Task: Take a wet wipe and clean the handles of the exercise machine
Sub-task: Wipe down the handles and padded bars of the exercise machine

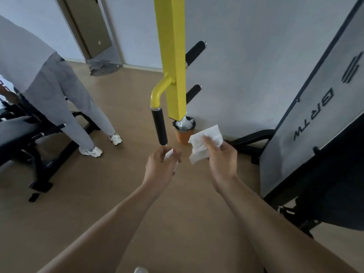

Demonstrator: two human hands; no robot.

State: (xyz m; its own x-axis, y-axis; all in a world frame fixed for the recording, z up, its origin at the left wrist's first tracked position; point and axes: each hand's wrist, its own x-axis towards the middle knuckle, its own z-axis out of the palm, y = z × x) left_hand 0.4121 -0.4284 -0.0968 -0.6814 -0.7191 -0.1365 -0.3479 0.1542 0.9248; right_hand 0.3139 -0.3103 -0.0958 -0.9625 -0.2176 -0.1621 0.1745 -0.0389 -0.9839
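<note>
Beside the grey wall stands the yellow post [173,56] of the exercise machine, its black-gripped handle [159,127] hanging from a curved yellow arm, with a second person in grey [49,79] off by a bench [23,133]. Below the handle's tip, the right hand [221,156] pinches an unfolded white wet wipe [204,142] between thumb and fingers, held just beside an orange bin [184,133]. Smaller still, the left hand [160,166] curls around a small white scrap [169,154], which I cannot identify.

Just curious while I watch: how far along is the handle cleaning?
Early. A wipe is already out, pinched in the right hand. The left hand grips something small and white, possibly its wrapper. Neither touches the black handle just above, and two more handles behind the yellow post wait.
</note>
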